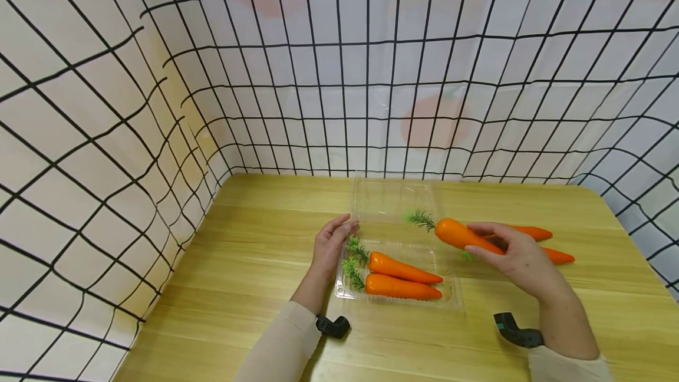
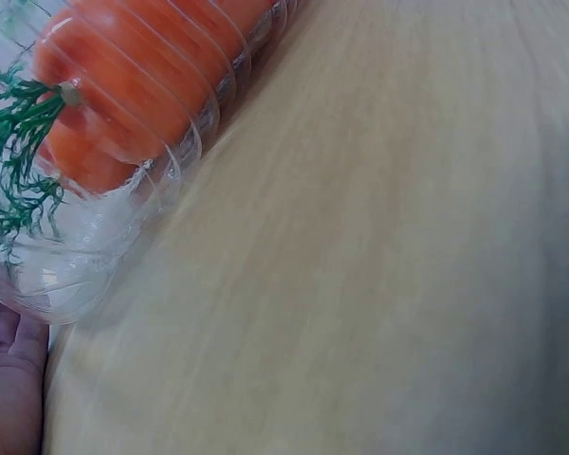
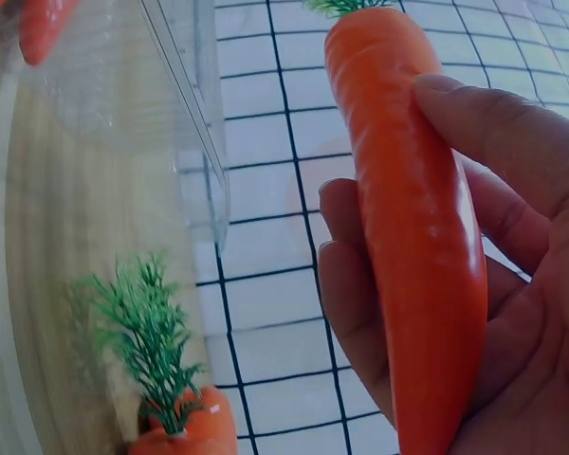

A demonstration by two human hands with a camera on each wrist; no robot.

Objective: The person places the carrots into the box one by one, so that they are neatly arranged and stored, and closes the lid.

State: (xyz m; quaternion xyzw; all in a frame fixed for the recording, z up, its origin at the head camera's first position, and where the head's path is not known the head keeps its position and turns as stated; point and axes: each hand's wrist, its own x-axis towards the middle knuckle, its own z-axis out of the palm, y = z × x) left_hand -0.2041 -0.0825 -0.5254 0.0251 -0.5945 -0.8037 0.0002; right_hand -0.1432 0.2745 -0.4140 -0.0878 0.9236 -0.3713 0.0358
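My right hand (image 1: 522, 258) grips an orange carrot (image 3: 412, 227) with a green leafy top, fingers and thumb wrapped round its body. The carrot is raised over the table, its leaves pointing left towards a clear plastic container (image 1: 339, 291). Inside the container's tray lie two carrots (image 1: 404, 287) side by side, leaves at the left end. At that end my left hand (image 1: 330, 249) rests against the container's side, fingers extended; the left wrist view shows only part of this hand (image 2: 11, 398) by the container's corner.
Two more carrots, one showing its tip (image 1: 561, 256) and the other its tip (image 1: 537, 233), lie on the table right of the container, partly behind my right hand. The container's transparent lid (image 1: 395, 199) lies folded back. Black wire grid (image 1: 366, 84) stands behind and at both sides.
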